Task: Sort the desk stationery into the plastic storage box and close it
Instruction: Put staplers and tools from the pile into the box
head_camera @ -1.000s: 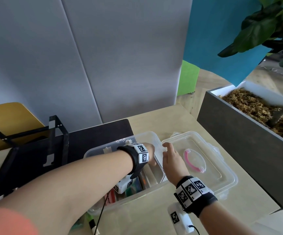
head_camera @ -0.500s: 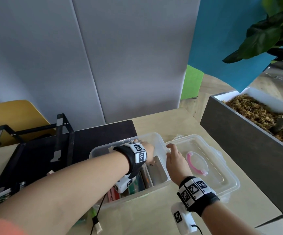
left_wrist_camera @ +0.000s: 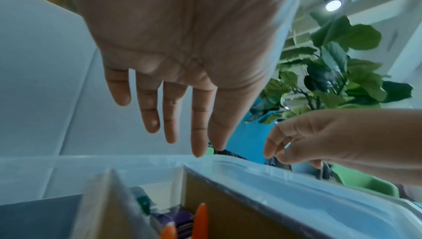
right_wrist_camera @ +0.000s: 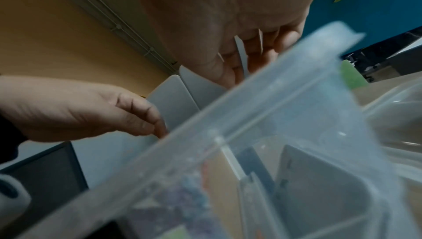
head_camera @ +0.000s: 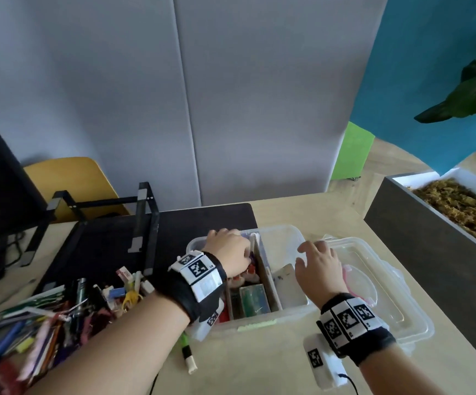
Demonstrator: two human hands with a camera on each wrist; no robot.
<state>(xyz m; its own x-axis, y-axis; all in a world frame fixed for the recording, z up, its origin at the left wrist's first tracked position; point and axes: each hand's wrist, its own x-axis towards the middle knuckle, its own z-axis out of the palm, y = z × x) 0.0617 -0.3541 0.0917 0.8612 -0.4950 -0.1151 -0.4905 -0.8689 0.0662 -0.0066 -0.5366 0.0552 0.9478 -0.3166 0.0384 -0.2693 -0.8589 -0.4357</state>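
- Risk one: a heap of stationery (head_camera: 46, 315) lies at the tabletop's left edge, outside the box (head_camera: 259, 323), so closing now would probably leave the sorting unfinished.
- Risk two: the cardboard dividers (head_camera: 263, 275) stand near rim height; if a pen leans above the rim, the lid (head_camera: 396, 306) may not seat.
- Risk three: a white marker (head_camera: 187, 356) lies on the tabletop by the box's front left corner, under the left forearm, and a sweep of that arm could roll it away.
- Left hand (head_camera: 229, 256) sits over the box's far left compartment; the wrist view shows its fingers (left_wrist_camera: 170, 116) straight, slightly spread, holding nothing.
- Right hand (head_camera: 319, 266) hovers over the box's right rim beside the lid, fingers (head_camera: 310, 248) loosely curled, gripping nothing as far as I can tell.
- Box: clear plastic, open, near the tabletop's middle, partly filled with orange-capped pens (left_wrist_camera: 200, 219) and small packs.
- Lid: clear, lying flat against the box's right side, something pink (head_camera: 353, 283) at its middle.
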